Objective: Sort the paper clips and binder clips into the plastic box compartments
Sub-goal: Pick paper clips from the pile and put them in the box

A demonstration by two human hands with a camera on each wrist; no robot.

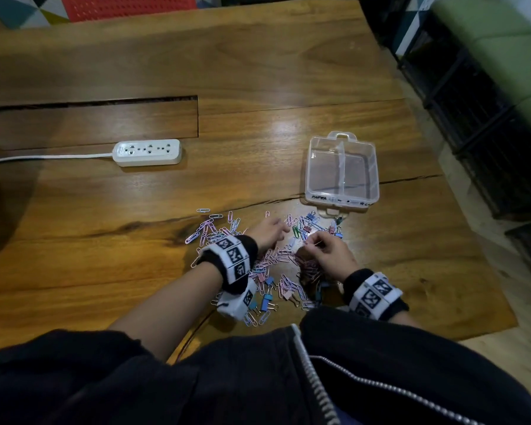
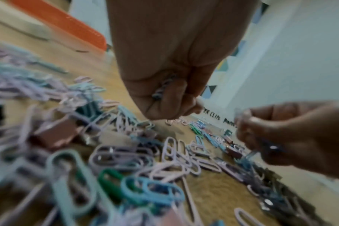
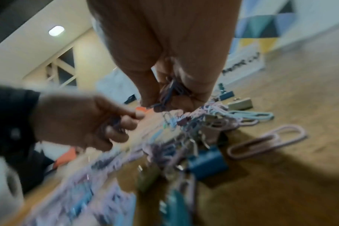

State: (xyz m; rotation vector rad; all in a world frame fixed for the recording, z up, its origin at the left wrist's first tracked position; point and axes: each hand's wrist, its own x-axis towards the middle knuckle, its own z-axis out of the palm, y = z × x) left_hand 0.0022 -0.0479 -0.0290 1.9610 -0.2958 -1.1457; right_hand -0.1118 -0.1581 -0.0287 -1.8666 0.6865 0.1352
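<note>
A: Clear plastic box [image 1: 342,170], rectangular, two compartments, set on wooden surface [image 1: 258,72]?

B: Confirmed. Paper clips [image 1: 210,230] and binder clips [image 1: 265,299], pastel, are heaped just before it. Left grip [image 1: 269,233] and right grip [image 1: 325,251]: both curled round bunched wire paper clips.

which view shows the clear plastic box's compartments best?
Head view. The clear plastic two-compartment box is seen whole from above, divider visible, both compartments empty. Left wrist view shows only a blurred strip of its labelled front wall behind the left hand. Right wrist view shows a blurred corner.
</note>
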